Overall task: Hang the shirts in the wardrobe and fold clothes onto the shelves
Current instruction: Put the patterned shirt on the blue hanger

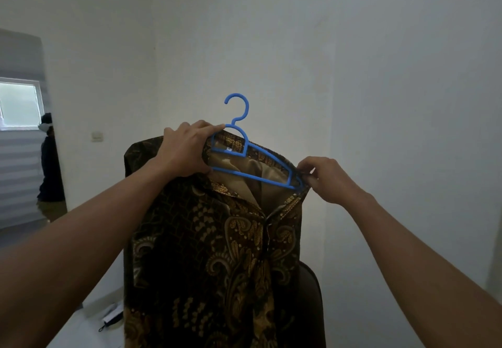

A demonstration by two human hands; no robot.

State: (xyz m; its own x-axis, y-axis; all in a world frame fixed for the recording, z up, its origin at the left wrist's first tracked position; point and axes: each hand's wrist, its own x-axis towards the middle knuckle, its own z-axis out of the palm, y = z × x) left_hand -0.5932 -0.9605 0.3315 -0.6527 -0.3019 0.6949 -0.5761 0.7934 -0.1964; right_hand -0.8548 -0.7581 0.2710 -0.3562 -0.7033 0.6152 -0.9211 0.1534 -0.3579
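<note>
I hold up a dark brown batik shirt (212, 252) with a gold pattern in front of a white wall. A blue plastic hanger (245, 152) sits inside its open collar, hook pointing up. My left hand (187, 152) grips the shirt's left shoulder together with the hanger's left end. My right hand (326, 178) pinches the shirt fabric at the hanger's right tip. The shirt's tan lining shows inside the neck. Its lower part hangs out of the view.
A dark chair back (312, 301) stands behind the shirt at lower right. A mirror (24, 130) on the left wall reflects a person and a window. A light switch (97, 136) is on the wall. Small items (111, 317) lie on the white surface at lower left.
</note>
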